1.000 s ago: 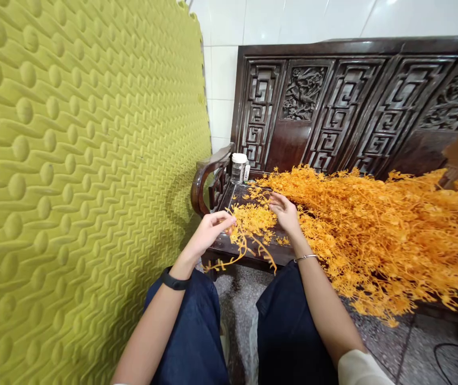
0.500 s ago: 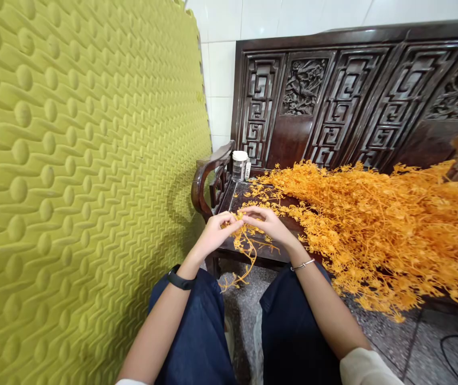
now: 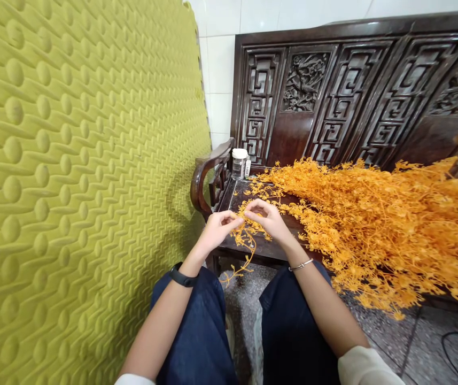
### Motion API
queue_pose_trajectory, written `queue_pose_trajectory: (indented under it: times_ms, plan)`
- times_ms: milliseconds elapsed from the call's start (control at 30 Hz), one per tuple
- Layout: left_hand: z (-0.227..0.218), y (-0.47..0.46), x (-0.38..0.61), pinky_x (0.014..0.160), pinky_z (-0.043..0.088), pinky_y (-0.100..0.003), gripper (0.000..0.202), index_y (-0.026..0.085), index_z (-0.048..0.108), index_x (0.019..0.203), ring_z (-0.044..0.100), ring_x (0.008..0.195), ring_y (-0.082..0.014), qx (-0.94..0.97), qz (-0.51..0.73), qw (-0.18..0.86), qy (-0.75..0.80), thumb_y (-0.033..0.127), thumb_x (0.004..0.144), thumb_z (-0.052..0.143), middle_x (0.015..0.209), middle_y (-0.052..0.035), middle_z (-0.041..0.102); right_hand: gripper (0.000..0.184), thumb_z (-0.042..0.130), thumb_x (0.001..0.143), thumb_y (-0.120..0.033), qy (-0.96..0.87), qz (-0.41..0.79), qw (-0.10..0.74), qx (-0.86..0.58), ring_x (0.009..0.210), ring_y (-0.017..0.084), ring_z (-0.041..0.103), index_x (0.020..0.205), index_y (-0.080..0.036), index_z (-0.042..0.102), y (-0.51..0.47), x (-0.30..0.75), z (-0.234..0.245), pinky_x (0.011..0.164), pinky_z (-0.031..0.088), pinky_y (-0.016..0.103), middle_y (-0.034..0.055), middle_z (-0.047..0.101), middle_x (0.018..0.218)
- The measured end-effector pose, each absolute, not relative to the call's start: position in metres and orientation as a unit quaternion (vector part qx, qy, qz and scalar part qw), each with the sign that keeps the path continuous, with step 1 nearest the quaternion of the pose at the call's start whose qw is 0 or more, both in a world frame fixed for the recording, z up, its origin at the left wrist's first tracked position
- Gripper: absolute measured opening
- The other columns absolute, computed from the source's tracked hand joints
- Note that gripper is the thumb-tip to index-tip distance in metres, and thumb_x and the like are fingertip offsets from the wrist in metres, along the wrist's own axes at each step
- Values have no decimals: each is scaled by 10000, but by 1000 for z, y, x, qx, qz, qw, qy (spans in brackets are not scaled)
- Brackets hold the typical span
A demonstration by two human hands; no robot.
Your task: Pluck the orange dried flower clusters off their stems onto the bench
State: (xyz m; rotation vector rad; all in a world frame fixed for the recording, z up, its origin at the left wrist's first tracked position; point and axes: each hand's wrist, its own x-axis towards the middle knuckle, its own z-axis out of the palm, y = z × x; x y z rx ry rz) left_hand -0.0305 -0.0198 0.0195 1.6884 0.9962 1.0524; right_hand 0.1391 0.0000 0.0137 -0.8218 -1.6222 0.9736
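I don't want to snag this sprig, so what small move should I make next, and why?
I'd probably hold the left hand steady and ease the right hand gently aside, since they nearly meet at the orange sprig, which dangles past the front edge of the bench and could catch.

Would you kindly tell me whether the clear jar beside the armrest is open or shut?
Shut: a white lid covers the top of the clear jar, which stands upright.
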Motion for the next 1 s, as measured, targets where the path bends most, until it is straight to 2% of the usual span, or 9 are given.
queue_pose_trajectory:
  times_ms: [133, 267, 600, 800, 1000]
  plan:
    - [21, -22, -30, 542, 290, -220, 295, 140, 539, 624, 380, 533, -78, 691, 430, 405, 416, 403, 743, 597, 554, 45, 456, 264, 673, 686, -407, -659, 421, 519, -346, 648, 114, 515, 700, -184, 531, 3, 135, 10, 646, 430, 260, -20, 545, 684]
    - [23, -23, -28, 553, 294, -216, 295, 151, 481, 622, 375, 546, -77, 701, 440, 386, 407, 389, 781, 552, 565, 51, 429, 212, 654, 676, -344, -616, 416, 568, -353, 621, 110, 479, 689, -186, 515, 2, 129, 8, 625, 400, 254, -25, 513, 658]
    - [32, -21, -1, 621, 337, -216, 228, 156, 485, 680, 413, 622, -93, 729, 486, 309, 369, 331, 827, 491, 634, 31, 461, 124, 573, 720, -281, -501, 291, 718, -386, 676, 126, 482, 721, -194, 486, -3, 120, 12, 666, 410, 256, -1, 505, 709]
    - [35, -18, 12, 649, 359, -222, 210, 167, 470, 686, 441, 647, -107, 738, 493, 283, 363, 320, 829, 479, 661, 19, 494, 151, 519, 776, -327, -468, 233, 749, -406, 696, 127, 472, 764, -205, 431, -5, 116, 13, 683, 423, 252, 5, 472, 734]
    - [35, -21, 14, 633, 348, -220, 222, 167, 466, 663, 433, 627, -101, 734, 495, 308, 350, 320, 821, 497, 639, 29, 476, 163, 541, 747, -317, -411, 244, 786, -393, 699, 119, 480, 756, -208, 420, 4, 119, 11, 697, 441, 264, 2, 464, 748]
